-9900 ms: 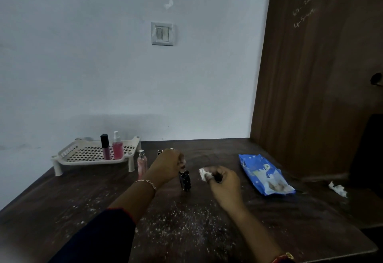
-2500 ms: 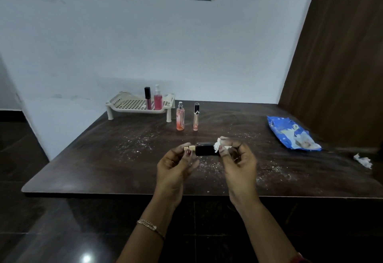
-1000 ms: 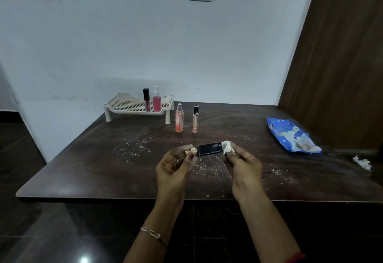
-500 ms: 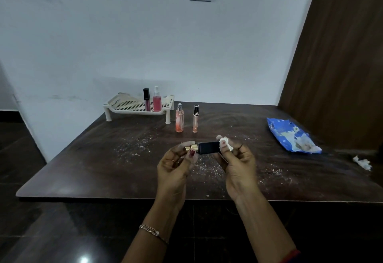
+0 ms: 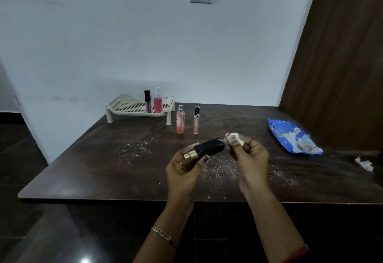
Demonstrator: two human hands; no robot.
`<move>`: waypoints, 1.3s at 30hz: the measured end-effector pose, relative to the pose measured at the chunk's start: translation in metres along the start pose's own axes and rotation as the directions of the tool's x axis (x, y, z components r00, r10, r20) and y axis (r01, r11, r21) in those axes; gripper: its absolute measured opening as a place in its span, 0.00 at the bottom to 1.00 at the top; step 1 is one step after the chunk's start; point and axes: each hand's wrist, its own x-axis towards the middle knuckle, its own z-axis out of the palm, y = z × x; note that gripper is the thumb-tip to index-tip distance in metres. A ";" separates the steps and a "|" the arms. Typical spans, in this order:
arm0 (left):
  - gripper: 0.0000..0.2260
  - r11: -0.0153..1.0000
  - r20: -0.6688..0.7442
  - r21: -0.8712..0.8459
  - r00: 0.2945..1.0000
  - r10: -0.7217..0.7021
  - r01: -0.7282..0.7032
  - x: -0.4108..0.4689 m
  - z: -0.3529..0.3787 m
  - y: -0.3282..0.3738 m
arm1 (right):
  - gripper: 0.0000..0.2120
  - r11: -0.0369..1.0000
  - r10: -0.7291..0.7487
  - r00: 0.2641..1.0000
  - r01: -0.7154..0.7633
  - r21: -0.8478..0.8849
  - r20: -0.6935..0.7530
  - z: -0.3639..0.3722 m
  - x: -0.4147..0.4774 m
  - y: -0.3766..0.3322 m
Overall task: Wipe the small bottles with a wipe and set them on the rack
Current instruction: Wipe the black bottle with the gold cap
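Left hand [image 5: 183,171] gripping black bottle [image 5: 209,148] on its side over near table [image 5: 103,165]; right hand [image 5: 249,157] pinching wipe [image 5: 233,138] just beside bottle base; rack [image 5: 132,108] far left, two bottles aboard

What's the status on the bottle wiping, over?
Left hand grips black bottle. Right hand pinches wipe near its base. Spray bottle, capped tube wait beside rack. Nothing in the way.

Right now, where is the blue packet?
In the head view, the blue packet lies flat on the right side of the table, beside the brown wooden panel and right of the right hand.
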 end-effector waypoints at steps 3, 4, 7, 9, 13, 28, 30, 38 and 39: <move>0.16 1.000 -0.020 0.025 1.000 0.016 -0.015 0.004 -0.003 -0.001 | 0.07 0.854 -0.250 0.966 0.251 -0.456 0.065 0.003 -0.003 -0.006; 0.16 0.999 -0.016 0.032 1.000 0.020 -0.019 0.005 -0.003 -0.003 | 0.08 0.736 -0.317 0.937 0.342 -0.584 0.150 0.006 -0.009 -0.006; 0.17 1.000 0.003 0.012 1.000 0.028 -0.028 0.008 0.001 -0.004 | 0.07 0.353 -0.399 0.777 0.621 -0.700 0.488 0.017 -0.031 -0.001; 0.17 0.999 0.019 0.022 0.999 0.048 -0.048 0.009 0.002 -0.003 | 0.13 0.155 -0.371 0.673 0.724 -0.672 0.640 0.017 -0.040 0.005; 0.17 0.995 0.071 0.041 0.994 0.088 -0.091 0.008 -0.001 0.002 | 0.14 0.117 -0.386 0.711 0.669 -0.734 0.587 0.010 -0.031 0.000; 0.17 0.988 0.054 0.123 0.995 0.088 -0.094 0.008 -0.005 0.003 | 0.16 0.090 -0.355 0.734 0.644 -0.760 0.579 -0.004 -0.024 -0.003; 0.16 0.988 0.042 0.132 0.996 0.073 -0.078 0.007 -0.005 0.005 | 0.15 0.038 -0.283 0.817 0.533 -0.845 0.502 -0.017 -0.011 -0.004; 0.17 0.986 0.054 0.156 0.998 0.043 -0.051 0.008 -0.005 0.007 | 0.07 0.863 -0.051 0.992 0.104 -0.494 0.119 -0.013 0.007 -0.014; 0.17 0.986 0.058 0.155 0.997 0.047 -0.056 0.008 -0.004 0.007 | 0.07 0.899 0.008 0.988 0.059 -0.434 0.152 -0.008 0.005 -0.012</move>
